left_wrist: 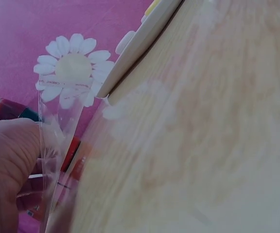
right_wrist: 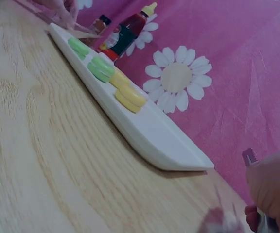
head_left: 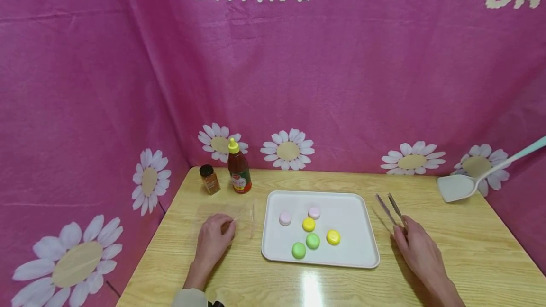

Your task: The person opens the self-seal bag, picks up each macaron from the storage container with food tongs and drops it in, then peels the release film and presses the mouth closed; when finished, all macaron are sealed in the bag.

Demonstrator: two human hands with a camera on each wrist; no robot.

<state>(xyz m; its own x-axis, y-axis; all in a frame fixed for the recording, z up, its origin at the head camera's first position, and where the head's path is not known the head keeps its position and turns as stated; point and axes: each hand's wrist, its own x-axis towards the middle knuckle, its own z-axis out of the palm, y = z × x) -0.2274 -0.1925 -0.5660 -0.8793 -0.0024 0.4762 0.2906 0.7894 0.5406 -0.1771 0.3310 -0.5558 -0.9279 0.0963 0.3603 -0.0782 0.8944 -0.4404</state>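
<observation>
My left hand (head_left: 215, 236) pinches a clear plastic bag (head_left: 245, 221) just left of the tray. In the left wrist view, the see-through bag (left_wrist: 64, 104) stands up from the fingers, with a thin printed strip across it. The right hand (head_left: 420, 250) grips metal tongs (head_left: 392, 210) to the right of the tray, their serrated tips apart with nothing between them. On the white tray (head_left: 354, 212) lie macarons in pairs of colours: pale pink (head_left: 285, 218), yellow (head_left: 333, 237) and green (head_left: 299, 250). Neither hand touches them.
Behind the left hand stand a small black-lidded spice jar (head_left: 210, 180) and a red sauce bottle (head_left: 239, 169) with a yellow cap. A white spatula (head_left: 458, 187) with a mint handle is at the far right. Pink flowered cloth (head_left: 341, 84) hangs behind the wooden table (head_left: 256, 283).
</observation>
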